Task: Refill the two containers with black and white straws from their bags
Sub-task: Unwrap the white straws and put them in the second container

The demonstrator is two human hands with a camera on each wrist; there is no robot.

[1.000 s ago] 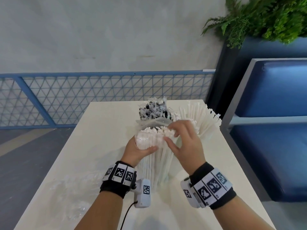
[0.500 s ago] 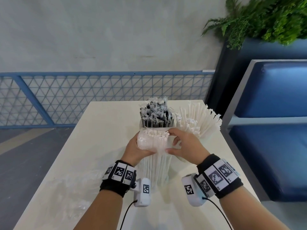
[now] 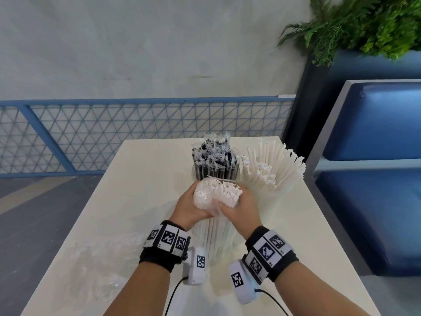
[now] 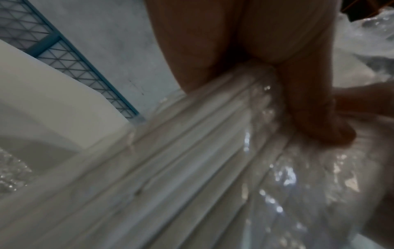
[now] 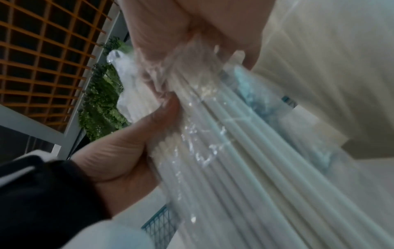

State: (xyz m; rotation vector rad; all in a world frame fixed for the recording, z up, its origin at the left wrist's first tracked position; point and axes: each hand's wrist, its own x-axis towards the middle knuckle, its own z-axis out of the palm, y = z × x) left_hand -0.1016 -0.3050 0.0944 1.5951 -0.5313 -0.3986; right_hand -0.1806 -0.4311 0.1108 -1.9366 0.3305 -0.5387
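Your right hand [image 3: 241,209] has dropped from the straw tops to clamp the bag [image 3: 216,197] beside your left hand [image 3: 190,207]. Both grips now curl round the white bundle, so straws look ready to pull for the half-full white container [image 3: 273,176]

Gripped between left hand [image 3: 190,207] and right hand [image 3: 241,210]: bagged straw bundle [image 3: 216,195], upright on table [image 3: 145,179]. Just behind the grip, a filled container [image 3: 215,160]; behind-right, a second [image 3: 273,169]. Below-left, loose plastic bag [image 3: 100,258] on table.
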